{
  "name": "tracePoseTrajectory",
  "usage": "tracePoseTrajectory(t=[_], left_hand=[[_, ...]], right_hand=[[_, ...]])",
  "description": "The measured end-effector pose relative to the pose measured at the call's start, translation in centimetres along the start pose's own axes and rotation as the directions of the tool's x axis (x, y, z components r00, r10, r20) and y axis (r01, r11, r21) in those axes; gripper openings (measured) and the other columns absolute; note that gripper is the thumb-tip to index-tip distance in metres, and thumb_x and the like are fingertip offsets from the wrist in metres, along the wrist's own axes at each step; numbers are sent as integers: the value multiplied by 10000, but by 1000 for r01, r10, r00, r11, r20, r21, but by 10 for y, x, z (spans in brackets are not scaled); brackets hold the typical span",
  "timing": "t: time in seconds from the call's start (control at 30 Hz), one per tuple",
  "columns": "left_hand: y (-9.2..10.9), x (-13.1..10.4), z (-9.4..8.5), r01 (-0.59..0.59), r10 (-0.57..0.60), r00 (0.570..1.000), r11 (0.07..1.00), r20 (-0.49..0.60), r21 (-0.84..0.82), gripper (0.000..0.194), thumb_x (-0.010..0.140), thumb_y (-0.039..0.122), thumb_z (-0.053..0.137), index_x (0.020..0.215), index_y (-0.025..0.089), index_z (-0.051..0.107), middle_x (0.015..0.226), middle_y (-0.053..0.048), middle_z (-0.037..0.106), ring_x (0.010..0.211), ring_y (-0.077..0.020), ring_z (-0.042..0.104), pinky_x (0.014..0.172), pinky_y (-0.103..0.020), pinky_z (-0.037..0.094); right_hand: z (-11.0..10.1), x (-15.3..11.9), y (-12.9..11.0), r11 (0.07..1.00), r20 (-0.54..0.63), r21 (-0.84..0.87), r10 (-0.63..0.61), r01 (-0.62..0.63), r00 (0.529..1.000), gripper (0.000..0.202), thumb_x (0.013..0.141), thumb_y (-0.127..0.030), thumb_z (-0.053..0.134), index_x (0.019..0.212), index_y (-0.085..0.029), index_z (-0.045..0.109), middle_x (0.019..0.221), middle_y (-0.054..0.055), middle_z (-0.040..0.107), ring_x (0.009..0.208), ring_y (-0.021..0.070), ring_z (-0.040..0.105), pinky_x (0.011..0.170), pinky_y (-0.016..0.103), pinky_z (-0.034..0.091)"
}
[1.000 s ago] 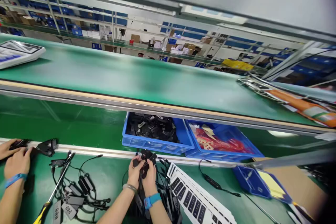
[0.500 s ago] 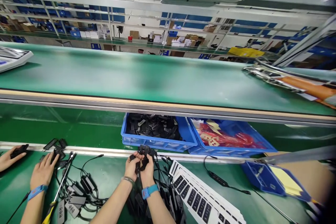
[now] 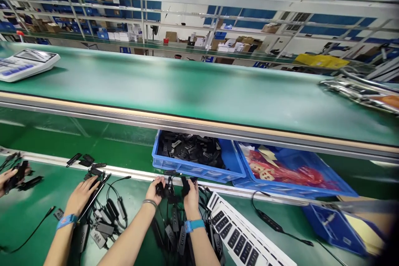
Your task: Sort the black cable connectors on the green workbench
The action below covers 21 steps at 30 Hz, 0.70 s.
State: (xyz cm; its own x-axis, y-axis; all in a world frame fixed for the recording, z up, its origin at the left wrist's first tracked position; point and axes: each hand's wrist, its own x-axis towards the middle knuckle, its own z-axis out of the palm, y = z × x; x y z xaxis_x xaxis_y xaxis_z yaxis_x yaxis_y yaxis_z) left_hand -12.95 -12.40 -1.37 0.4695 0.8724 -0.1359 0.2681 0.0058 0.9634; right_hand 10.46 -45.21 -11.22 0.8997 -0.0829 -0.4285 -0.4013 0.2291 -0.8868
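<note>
My left hand [image 3: 154, 192], with a metal bracelet on the wrist, grips a small black part [image 3: 161, 190] near the silver rail. My right hand [image 3: 191, 196], with a blue wristband, grips another small black part [image 3: 185, 184] just to the right. A gap separates the two hands, with thin black cables [image 3: 170, 183] between them. Below my wrists lies a heap of black cabled modules [image 3: 174, 230] on the green mat.
A blue bin of black parts [image 3: 190, 168] and a blue bin of red packets [image 3: 282, 189] sit under the shelf. A white sheet of black labels [image 3: 241, 239] lies to the right. A co-worker's hands [image 3: 81, 196] work at the left among cables and a screwdriver [image 3: 93, 197].
My hands, pressed together on one black bundle before, have moved apart, each with a black part. The view shifted right. The co-worker's hands moved among the parts at left.
</note>
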Motion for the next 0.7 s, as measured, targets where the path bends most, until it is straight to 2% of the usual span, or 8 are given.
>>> tracePoseTrajectory(t=[0.07,0.17,0.27,0.3,0.37,0.47,0.57,0.7], left_hand=[[9,-21,34,43,-50,997,994,-66,-100,229,853,349,593,978,165,645,1152,-83,615,1170,-263,506,1041,-507,333],[13,-54,109,122,-137,989,971,-58,-208,327,909,371,541,1174,181,549,1211,-81,563,1052,-232,569,900,-470,484],[6,-79,187,199,-200,979,933,27,-299,300,926,339,521,1160,154,554,1147,-78,588,987,-217,599,832,-427,528],[1,-83,207,218,-207,976,922,67,-319,295,988,299,370,1149,142,560,1104,-26,590,1002,-212,598,816,-420,518],[-9,-86,233,252,-211,966,901,150,-353,144,900,294,577,992,198,631,1024,-54,648,926,-192,628,764,-335,550],[-28,-81,233,237,-178,967,895,185,-377,146,885,250,599,996,161,634,1032,-102,661,901,-174,652,792,-322,553],[-45,-76,209,163,-124,984,925,131,-344,276,820,286,666,1061,156,630,1099,-188,636,911,-227,666,809,-366,538],[-55,-72,172,-25,45,995,978,92,-208,622,561,255,856,1140,183,639,1259,-251,546,1207,-335,519,1025,-399,392]], right_hand=[[-2,-7,-7,996,-1,-85,-30,30,1000,678,689,-482,634,1274,-187,460,1230,135,580,1168,290,511,878,394,445],[2,-25,-15,974,120,-198,-86,109,989,702,624,-416,720,1264,-205,524,1364,141,477,1265,313,409,977,394,374],[14,-45,-12,955,353,-267,-31,133,935,518,596,-413,756,1055,-189,668,1089,121,650,1013,294,589,850,373,457],[19,-51,-9,952,413,-285,14,115,911,490,593,-433,758,1004,-177,683,934,101,683,857,273,630,751,365,488],[27,-61,0,949,478,-309,104,57,872,527,575,-467,759,991,-155,675,704,49,663,597,219,609,562,331,482],[34,-62,10,945,481,-326,193,-30,855,612,510,-491,772,995,-138,651,642,20,636,493,174,564,462,286,445],[36,-53,14,935,411,-340,242,-99,879,615,416,-492,792,892,-133,645,602,12,618,496,167,569,473,283,461],[36,-40,12,926,338,-348,268,-145,902,615,369,-479,798,860,-152,622,614,18,631,530,178,594,523,304,505]])
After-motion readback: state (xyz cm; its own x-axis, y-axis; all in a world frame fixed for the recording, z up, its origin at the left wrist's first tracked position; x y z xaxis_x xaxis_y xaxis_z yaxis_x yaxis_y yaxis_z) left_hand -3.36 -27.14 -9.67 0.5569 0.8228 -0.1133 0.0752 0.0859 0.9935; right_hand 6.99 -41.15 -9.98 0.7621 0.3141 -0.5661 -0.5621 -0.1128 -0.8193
